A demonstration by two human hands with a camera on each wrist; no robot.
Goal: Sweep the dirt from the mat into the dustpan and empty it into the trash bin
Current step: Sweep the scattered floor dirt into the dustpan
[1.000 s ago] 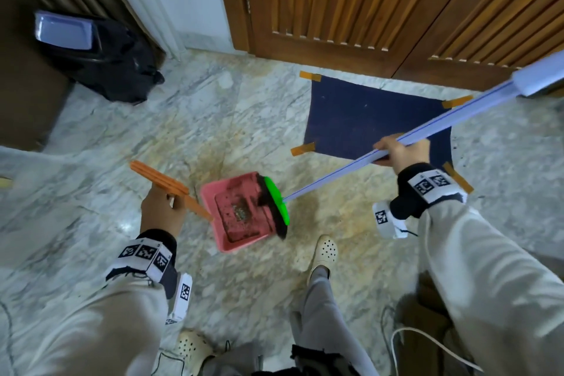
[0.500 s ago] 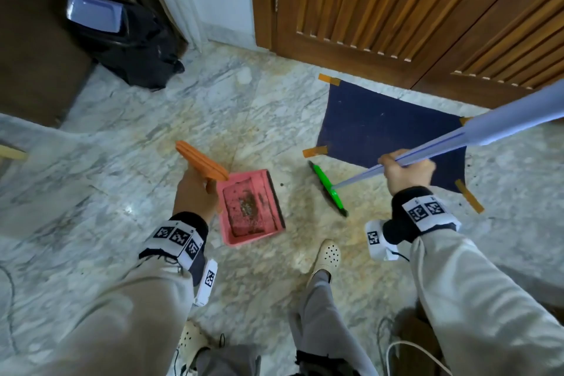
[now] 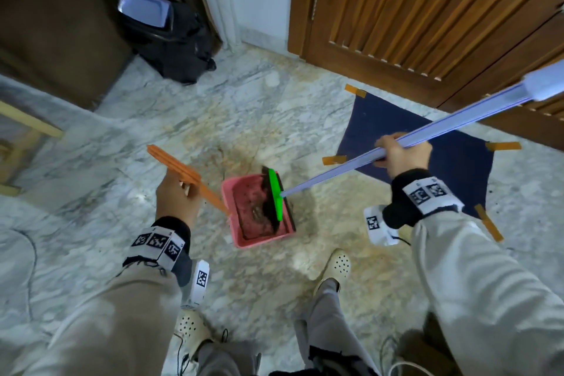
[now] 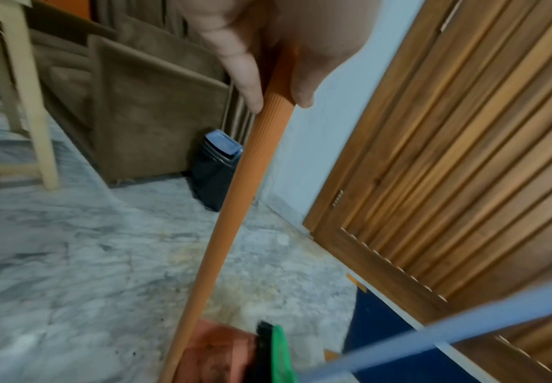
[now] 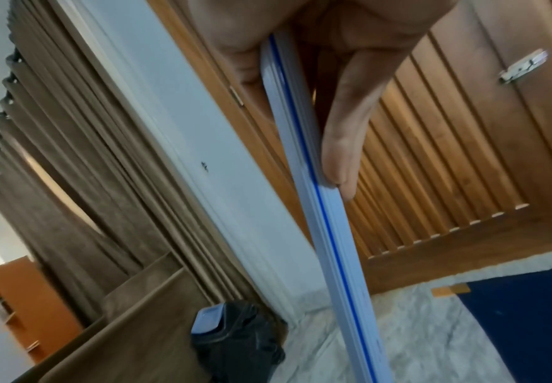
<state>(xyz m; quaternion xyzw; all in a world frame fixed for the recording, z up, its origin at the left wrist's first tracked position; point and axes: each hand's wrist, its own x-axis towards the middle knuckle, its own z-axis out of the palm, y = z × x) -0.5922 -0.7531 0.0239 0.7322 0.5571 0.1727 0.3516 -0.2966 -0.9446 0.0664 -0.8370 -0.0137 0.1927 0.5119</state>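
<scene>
Dirt (image 3: 258, 212) is lying in my one pink dustpan (image 3: 241, 238), broom head (image 3: 274, 194) resting over it. My left grip (image 3: 178, 198) is clutching the orange handle (image 3: 175, 163), my right grip (image 3: 404, 156) is clutching the broomstick (image 3: 457, 117). I'm reading no writing.

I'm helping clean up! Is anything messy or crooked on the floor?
A few dark dirt specks still lie on the floor beside the mat. The tape strip at the mat's near corner sits slanted. A brownish stain marks the floor by the pink dustpan.
</scene>
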